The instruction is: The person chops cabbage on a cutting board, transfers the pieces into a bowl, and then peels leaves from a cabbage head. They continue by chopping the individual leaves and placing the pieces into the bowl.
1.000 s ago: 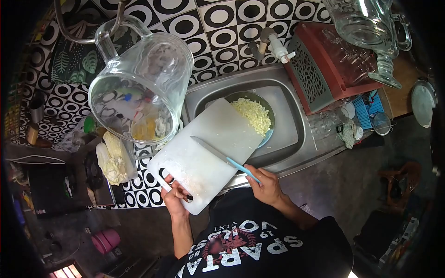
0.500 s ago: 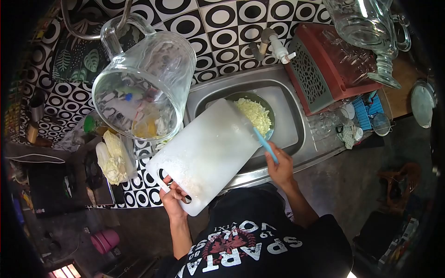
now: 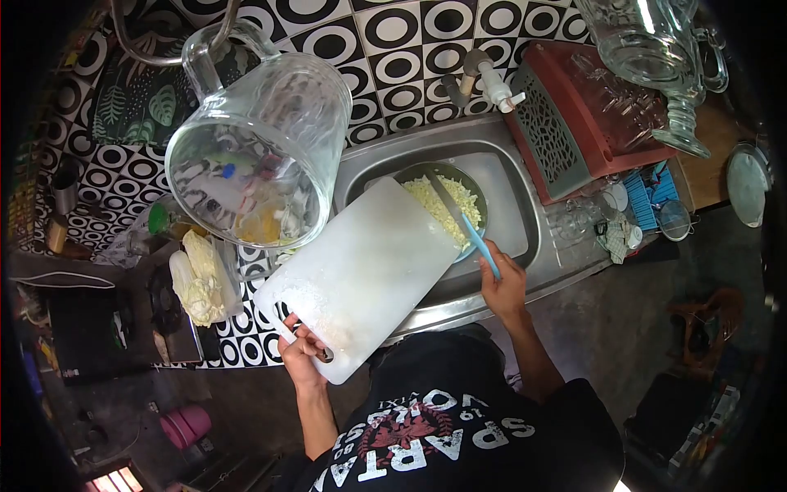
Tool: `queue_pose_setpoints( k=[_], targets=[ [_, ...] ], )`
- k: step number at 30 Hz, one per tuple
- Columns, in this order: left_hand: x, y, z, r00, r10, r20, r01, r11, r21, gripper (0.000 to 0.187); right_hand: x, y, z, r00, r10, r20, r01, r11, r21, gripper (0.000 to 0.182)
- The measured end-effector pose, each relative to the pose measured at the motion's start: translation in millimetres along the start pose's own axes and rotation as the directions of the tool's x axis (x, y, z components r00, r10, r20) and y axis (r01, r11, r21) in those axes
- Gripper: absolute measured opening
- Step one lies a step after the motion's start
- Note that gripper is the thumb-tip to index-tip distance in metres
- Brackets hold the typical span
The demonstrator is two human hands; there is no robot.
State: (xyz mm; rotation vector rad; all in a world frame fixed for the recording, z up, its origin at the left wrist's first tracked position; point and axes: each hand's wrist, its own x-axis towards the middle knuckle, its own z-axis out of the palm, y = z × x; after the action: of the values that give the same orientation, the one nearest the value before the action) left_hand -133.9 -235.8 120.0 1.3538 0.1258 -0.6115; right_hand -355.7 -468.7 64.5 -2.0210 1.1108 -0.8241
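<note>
My left hand (image 3: 302, 354) grips the white cutting board (image 3: 361, 279) by its handle slot at the lower left corner. The board slants across the sink's front edge, its far end over the rim of a bowl (image 3: 481, 190). Finely chopped pale cabbage (image 3: 449, 209) fills the bowl, which sits in the steel sink. In my right hand (image 3: 503, 287) is a knife (image 3: 484, 248) with a light blue handle. Its blade lies above the chopped cabbage, just off the board's far edge. Only a few bits and wet smears show on the board.
A large glass mug (image 3: 254, 156) hangs close at upper left, and another glass vessel (image 3: 648, 57) at upper right. Cabbage heads (image 3: 197, 279) lie on the tiled counter at left. A red dish rack (image 3: 574, 123) with glasses stands right of the tap (image 3: 498, 90).
The knife has moved right, off the board's edge to over the bowl, and its blade now shows clearly. The board has shifted slightly left, uncovering more of the chopped cabbage.
</note>
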Motion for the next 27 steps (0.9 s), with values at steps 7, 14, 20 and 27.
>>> queue_pose_setpoints(
  k=[7, 14, 20, 27],
  targets=[
    [1.0, -1.5, 4.2, 1.000, -0.013, -0.027, 0.013, 1.000, 0.000, 0.057, -37.4, -44.5, 2.1, 0.952, -0.150, 0.268, 0.137, 0.988, 0.069, 0.034],
    [-0.1, 0.6, 4.7, 0.999, -0.013, -0.030, 0.013, 1.000, 0.008, 0.057, -11.7, 6.0, 13.9, 0.978, -0.204, 0.040, 0.202, 0.978, 0.049, 0.034],
    [8.9, -1.7, -10.3, 1.000, -0.029, 0.008, 0.030, 0.999, -0.035, 0.057, 1.5, 8.3, 2.8, 0.997, -0.072, 0.010, 0.071, 0.996, 0.053, 0.032],
    [13.3, -5.4, -16.7, 1.000, -0.001, 0.021, 0.001, 0.999, -0.033, 0.057, -14.0, -7.3, 9.5, 0.980, -0.164, 0.111, 0.151, 0.982, 0.112, 0.031]
  ],
)
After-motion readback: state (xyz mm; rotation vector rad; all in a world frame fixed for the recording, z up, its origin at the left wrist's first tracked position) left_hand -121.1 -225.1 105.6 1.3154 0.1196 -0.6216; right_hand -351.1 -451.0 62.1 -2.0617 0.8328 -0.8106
